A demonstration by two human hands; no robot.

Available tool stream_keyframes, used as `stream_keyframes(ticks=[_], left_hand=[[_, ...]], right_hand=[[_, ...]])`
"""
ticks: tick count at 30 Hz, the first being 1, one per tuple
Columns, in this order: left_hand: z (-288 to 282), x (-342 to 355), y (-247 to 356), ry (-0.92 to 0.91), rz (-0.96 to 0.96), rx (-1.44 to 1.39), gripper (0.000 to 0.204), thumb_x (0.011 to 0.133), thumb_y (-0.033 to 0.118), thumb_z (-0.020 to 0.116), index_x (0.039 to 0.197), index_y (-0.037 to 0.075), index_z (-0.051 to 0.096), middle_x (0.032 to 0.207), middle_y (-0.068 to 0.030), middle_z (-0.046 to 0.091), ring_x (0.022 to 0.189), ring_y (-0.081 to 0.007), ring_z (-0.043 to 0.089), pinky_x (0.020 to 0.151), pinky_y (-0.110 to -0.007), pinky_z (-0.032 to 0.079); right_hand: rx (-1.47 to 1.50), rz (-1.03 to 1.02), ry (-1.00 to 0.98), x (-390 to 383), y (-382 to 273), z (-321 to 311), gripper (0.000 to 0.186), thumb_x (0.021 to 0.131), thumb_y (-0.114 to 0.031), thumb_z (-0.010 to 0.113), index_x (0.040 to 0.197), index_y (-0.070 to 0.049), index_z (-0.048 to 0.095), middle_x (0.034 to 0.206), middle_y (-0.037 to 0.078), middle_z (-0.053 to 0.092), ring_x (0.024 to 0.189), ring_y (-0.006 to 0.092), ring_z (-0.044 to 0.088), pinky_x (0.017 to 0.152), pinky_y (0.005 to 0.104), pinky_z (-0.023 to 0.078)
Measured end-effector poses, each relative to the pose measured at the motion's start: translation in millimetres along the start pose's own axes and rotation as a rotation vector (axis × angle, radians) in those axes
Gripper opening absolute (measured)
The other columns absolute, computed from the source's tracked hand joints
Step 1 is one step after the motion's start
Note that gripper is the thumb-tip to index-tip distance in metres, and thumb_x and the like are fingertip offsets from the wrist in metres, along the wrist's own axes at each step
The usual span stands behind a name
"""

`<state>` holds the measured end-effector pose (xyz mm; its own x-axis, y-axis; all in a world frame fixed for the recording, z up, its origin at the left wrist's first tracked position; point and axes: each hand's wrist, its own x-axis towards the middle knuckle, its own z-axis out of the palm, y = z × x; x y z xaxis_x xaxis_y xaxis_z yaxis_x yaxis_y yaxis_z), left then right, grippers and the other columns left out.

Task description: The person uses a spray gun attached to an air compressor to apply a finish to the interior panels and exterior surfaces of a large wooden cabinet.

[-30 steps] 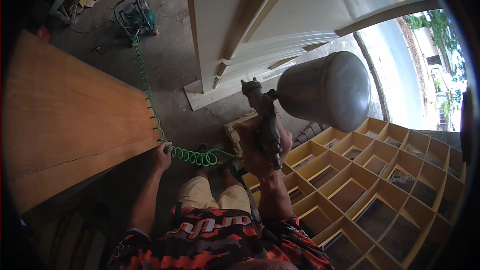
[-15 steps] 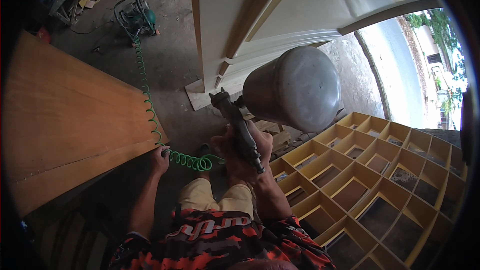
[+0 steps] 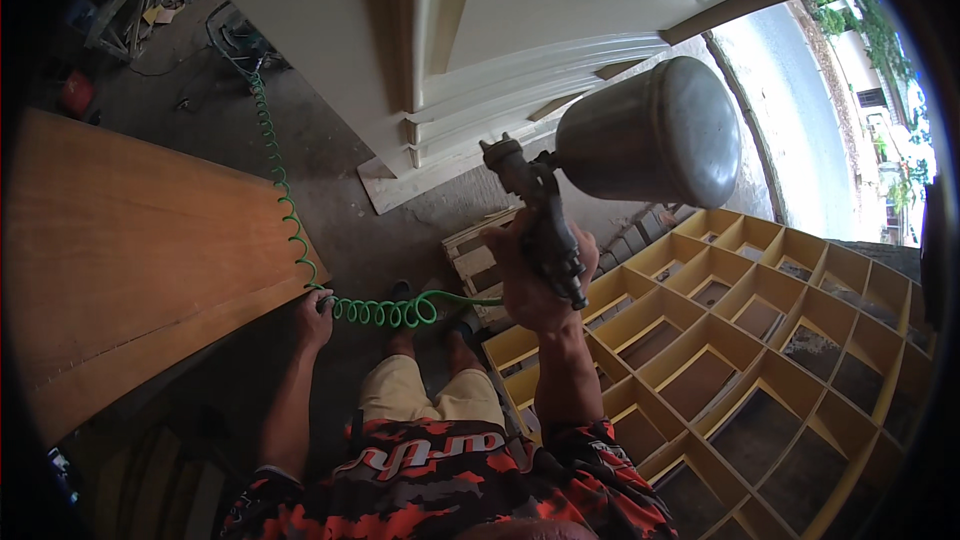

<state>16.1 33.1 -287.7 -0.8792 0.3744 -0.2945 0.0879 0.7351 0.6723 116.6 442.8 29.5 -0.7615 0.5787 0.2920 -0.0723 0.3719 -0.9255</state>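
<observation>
My right hand (image 3: 535, 275) is wrapped round the grip of a metal spray gun (image 3: 545, 210). A large silver paint cup (image 3: 650, 130) sits tilted on the gun's right side. The gun's nozzle points up toward a pale painted cabinet (image 3: 540, 20) with ledges and a raised frame, standing in front of me. Down at the left, my left hand (image 3: 315, 317) is closed round a green coiled air hose (image 3: 385, 312), beside the edge of a brown wooden panel (image 3: 150, 260). From there the hose runs across to my right hand.
A yellow-brown grid of open compartments (image 3: 690, 310) lies at the right. Pale wooden pieces (image 3: 475, 255) are on the floor between it and the cabinet. At the far left stands a compressor (image 3: 245, 45), where the hose leads. Daylight comes in at the right.
My right hand has carried the spray gun to the right and slightly up. The hose stretches farther right with it. My left hand has barely moved. The cabinet has shifted within the view.
</observation>
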Motion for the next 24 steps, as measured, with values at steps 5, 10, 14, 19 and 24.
stream_keyframes(ticks=[5,10,14,19,24], left_hand=[[16.0,-0.4,10.2,0.0,0.024,-0.002,0.022,0.097,0.009,0.072,0.119,0.003,0.076,0.115,-0.0173,0.079,0.112,-0.0359,0.075,0.097,-0.043,0.057],[22.5,2.1,38.5,-0.027,-0.018,0.004,0.023,0.098,0.009,0.071,0.12,0.003,0.075,0.115,-0.018,0.078,0.111,-0.0357,0.075,0.094,-0.043,0.057],[31.8,5.7,50.1,-0.039,-0.026,-0.034,0.024,0.099,0.01,0.071,0.122,0.003,0.074,0.116,-0.0182,0.078,0.111,-0.0346,0.076,0.096,-0.042,0.057],[38.7,1.5,61.0,-0.024,0.022,-0.024,0.025,0.102,0.012,0.069,0.124,0.002,0.073,0.119,-0.0184,0.077,0.117,-0.0337,0.074,0.103,-0.042,0.055],[45.4,-5.9,97.5,-0.039,-0.009,-0.173,0.026,0.103,0.013,0.068,0.127,0.001,0.071,0.122,-0.0184,0.076,0.12,-0.0331,0.072,0.105,-0.042,0.053]], right_hand=[[0.058,0.141,0.09,14.3,20.9,-27.0,0.027,0.087,-0.007,0.09,0.088,-0.006,0.063,0.065,-0.003,0.055,0.059,0.0034,0.05,0.055,0.0251,0.041],[0.096,0.147,0.19,39.4,40.7,-63.0,0.022,0.091,-0.009,0.089,0.091,-0.005,0.067,0.065,-0.006,0.057,0.058,0.0029,0.05,0.052,0.0246,0.038],[0.104,0.182,0.183,61.5,46.4,-95.5,0.021,0.102,-0.006,0.073,0.094,-0.011,0.055,0.059,-0.004,0.048,0.041,0.0039,0.041,0.037,0.0257,0.029],[0.077,0.179,0.138,87.7,66.6,-143.9,0.018,0.106,-0.012,0.069,0.096,-0.011,0.054,0.059,-0.005,0.044,0.04,0.0054,0.036,0.037,0.0262,0.027],[0.254,0.199,0.244,109.6,85.9,-196.7,0.02,0.105,-0.015,0.073,0.105,-0.012,0.054,0.062,-0.005,0.042,0.042,0.0044,0.032,0.036,0.0266,0.024]])
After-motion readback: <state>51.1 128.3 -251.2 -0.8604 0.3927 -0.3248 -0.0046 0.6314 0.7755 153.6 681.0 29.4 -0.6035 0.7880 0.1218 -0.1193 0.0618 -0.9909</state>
